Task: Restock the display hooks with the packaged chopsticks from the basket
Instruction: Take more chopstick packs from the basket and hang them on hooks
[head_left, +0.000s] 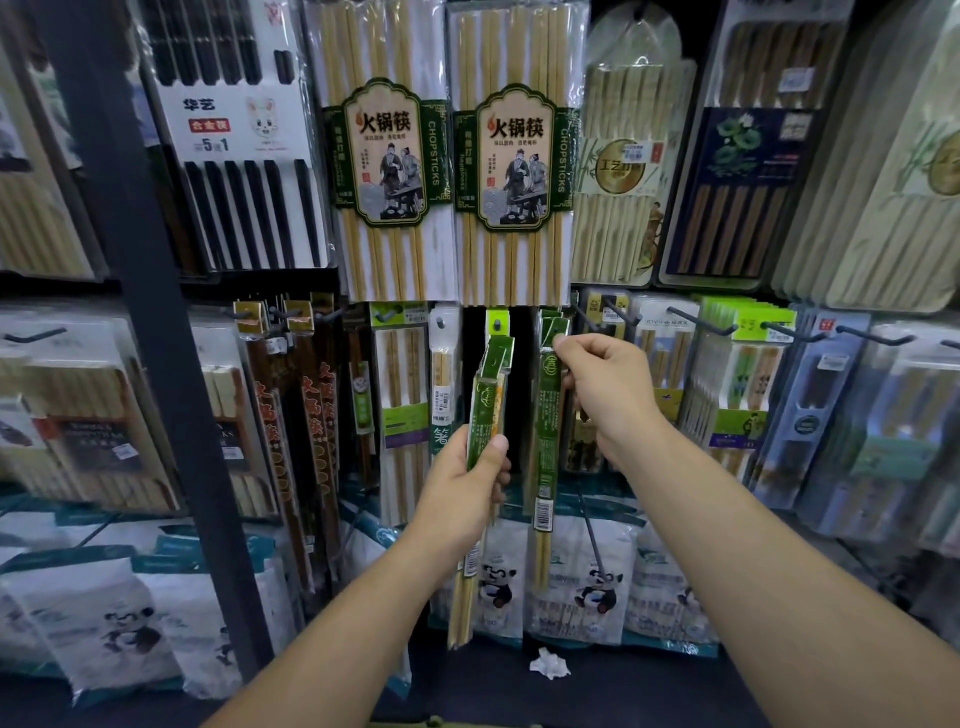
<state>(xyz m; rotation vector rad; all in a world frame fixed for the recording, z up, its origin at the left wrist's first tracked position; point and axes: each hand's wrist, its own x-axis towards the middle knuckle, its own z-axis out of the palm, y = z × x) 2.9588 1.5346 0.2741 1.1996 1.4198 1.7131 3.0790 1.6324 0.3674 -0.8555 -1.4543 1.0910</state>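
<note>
My left hand (467, 483) grips a small bundle of narrow green-labelled chopstick packs (488, 400), held upright in front of the display. My right hand (602, 389) pinches the green header of another narrow green pack (546, 447) up at a dark hook (584, 317) in the lower row. That pack hangs straight down, its barcode near the bottom. I cannot tell whether its header hole is over the hook. The basket is out of view.
Two large bamboo chopstick packs (387, 156) hang above. Black chopsticks (244, 171) hang at upper left behind a dark upright post (156, 338). More hooks with packs (748, 374) fill the right. Panda-printed bags (592, 582) and a crumpled paper scrap (549, 665) lie below.
</note>
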